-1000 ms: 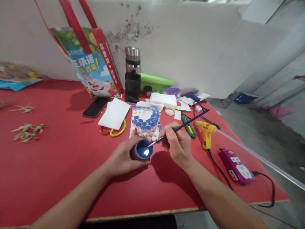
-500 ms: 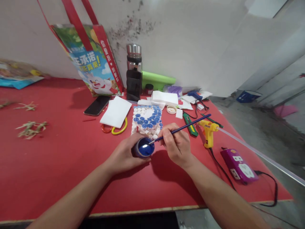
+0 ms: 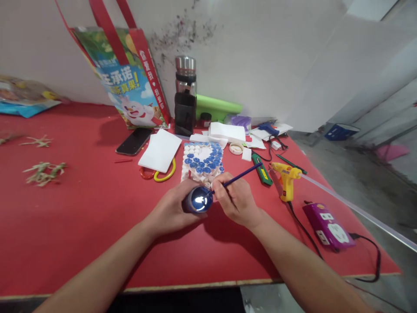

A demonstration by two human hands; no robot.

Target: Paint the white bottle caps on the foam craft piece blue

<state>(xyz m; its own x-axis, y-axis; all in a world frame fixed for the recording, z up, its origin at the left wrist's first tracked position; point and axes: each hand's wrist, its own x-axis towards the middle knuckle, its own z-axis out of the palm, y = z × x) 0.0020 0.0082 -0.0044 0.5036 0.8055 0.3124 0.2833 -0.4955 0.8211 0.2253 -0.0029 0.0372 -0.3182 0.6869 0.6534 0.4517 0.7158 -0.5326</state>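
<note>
My left hand (image 3: 174, 206) is wrapped round a jar of blue paint (image 3: 199, 201), its open mouth facing up and catching bright reflections. Between the fingers of my right hand (image 3: 236, 198) is a thin dark blue paintbrush (image 3: 243, 174), its tip at the jar's right rim. Just behind the jar lies a white board covered with small round pieces (image 3: 202, 161), some blue and some white. Its near edge is partly hidden by my hands and the jar.
Scissors with a yellow handle (image 3: 165, 174) lie under white sheets (image 3: 160, 150), beside a phone (image 3: 133, 141). Rightward are a green cutter (image 3: 262, 170), a yellow glue gun (image 3: 286, 177) and a purple power socket (image 3: 329, 226). A bottle (image 3: 185, 98) and a bag (image 3: 130, 87) stand behind.
The brush has dropped lower at its back end and its tip has shifted slightly right, to the jar's rim. The view has moved a little.
</note>
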